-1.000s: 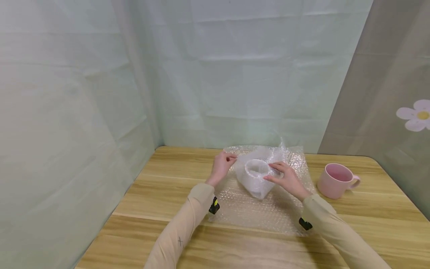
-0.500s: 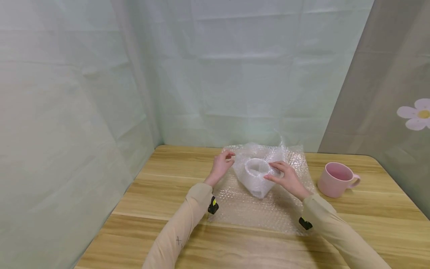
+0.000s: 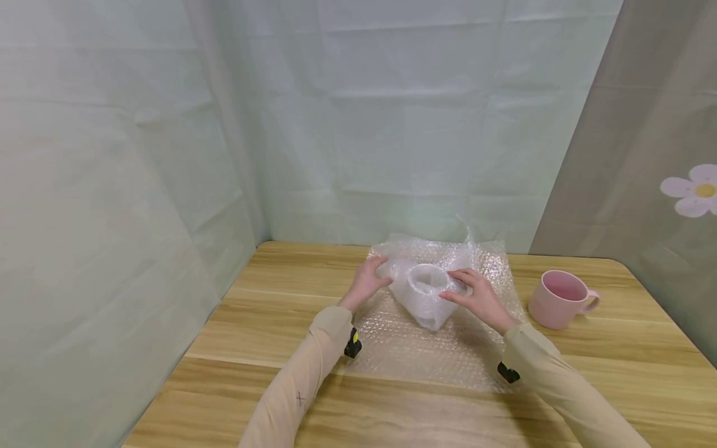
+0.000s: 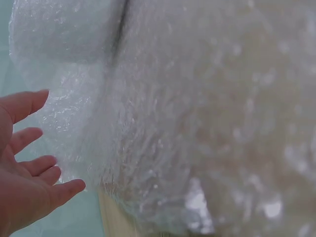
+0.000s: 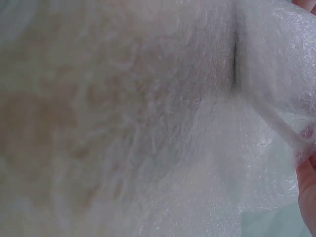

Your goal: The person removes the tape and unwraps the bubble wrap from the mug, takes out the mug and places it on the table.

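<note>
A white cup-like object with a round rim [image 3: 428, 279] stands partly wrapped in bubble wrap [image 3: 434, 361] on the table. My right hand [image 3: 480, 300] is at the right side of its rim, thumb and fingers curled on the wrap there. In the right wrist view that hand [image 5: 307, 182] shows only at the edge, a strand of wrap running to its fingers. To the left of the object, my left hand [image 3: 366, 281] has its fingers spread and holds nothing. The left wrist view shows these fingers [image 4: 30, 165] apart beside a hanging sheet of wrap.
A pink mug [image 3: 557, 300] stands to the right of the wrap, its handle pointing right. The wooden table [image 3: 269, 336] reaches back to pale curtains [image 3: 392, 124]. A loose end of bubble wrap [image 3: 469, 233] sticks up behind the object.
My left hand has let go of the wrap's left flap and spread its fingers, shifting slightly left. The flap has opened out towards the back. The right hand has stayed in place.
</note>
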### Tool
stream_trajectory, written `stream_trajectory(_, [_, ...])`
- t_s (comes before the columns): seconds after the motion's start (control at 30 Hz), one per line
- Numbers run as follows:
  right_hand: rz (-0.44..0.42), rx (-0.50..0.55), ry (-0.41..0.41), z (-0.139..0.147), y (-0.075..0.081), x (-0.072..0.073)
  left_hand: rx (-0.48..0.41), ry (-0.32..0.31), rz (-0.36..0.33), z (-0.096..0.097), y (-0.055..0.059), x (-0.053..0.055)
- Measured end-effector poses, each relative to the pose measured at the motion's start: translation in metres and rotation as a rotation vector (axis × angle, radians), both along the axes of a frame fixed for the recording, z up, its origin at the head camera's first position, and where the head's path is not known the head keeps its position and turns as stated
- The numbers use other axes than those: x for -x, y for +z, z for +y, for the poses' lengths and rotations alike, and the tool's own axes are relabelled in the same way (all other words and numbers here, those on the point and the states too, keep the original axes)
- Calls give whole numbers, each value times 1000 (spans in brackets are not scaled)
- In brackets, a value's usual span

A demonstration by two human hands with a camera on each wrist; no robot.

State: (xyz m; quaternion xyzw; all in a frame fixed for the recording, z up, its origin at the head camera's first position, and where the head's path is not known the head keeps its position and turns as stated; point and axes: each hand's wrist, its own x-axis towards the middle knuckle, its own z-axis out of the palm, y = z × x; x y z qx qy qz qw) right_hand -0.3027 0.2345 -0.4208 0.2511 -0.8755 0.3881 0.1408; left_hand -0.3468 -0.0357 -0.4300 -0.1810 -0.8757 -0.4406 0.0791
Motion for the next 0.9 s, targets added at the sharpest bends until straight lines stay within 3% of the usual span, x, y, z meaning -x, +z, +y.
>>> stream_trajectory(0.23, [-12,-2,1,-1,0,0,30,-4,3,-1,0,-1])
stream_trajectory(0.43, [-11,1,-4,0,-2,0,72,-18,119,4,9,-4])
stream_trajectory(0.7, [-2,-2,-5,0,-3,1,77,-117,151,16,24,-11])
stream_trajectory(0.9, [-4,0,-8,0,-1,0,88,-192,174,22,26,-15])
